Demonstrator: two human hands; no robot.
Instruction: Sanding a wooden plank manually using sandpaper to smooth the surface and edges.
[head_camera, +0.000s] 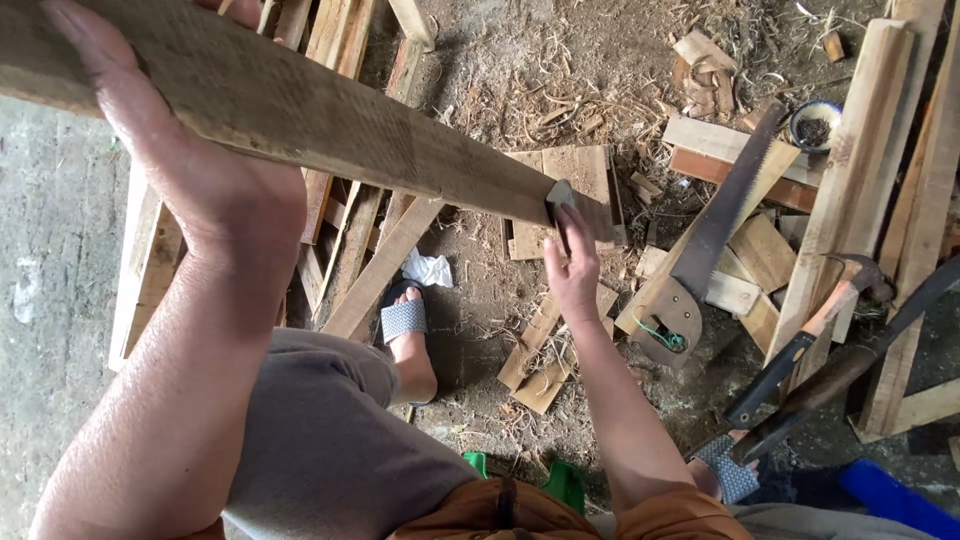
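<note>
Plank (330, 125) clamped under left hand (200, 190); right hand (572, 270) fingers pinched on small scraper (558, 193) at plank's edge. Risk: scraper slips, splinters pierce fingers.

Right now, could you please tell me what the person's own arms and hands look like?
Both arms are bare to above the elbow, with no sleeves, gloves, watch or rings in view. The left hand and right hand are uncovered.
</note>
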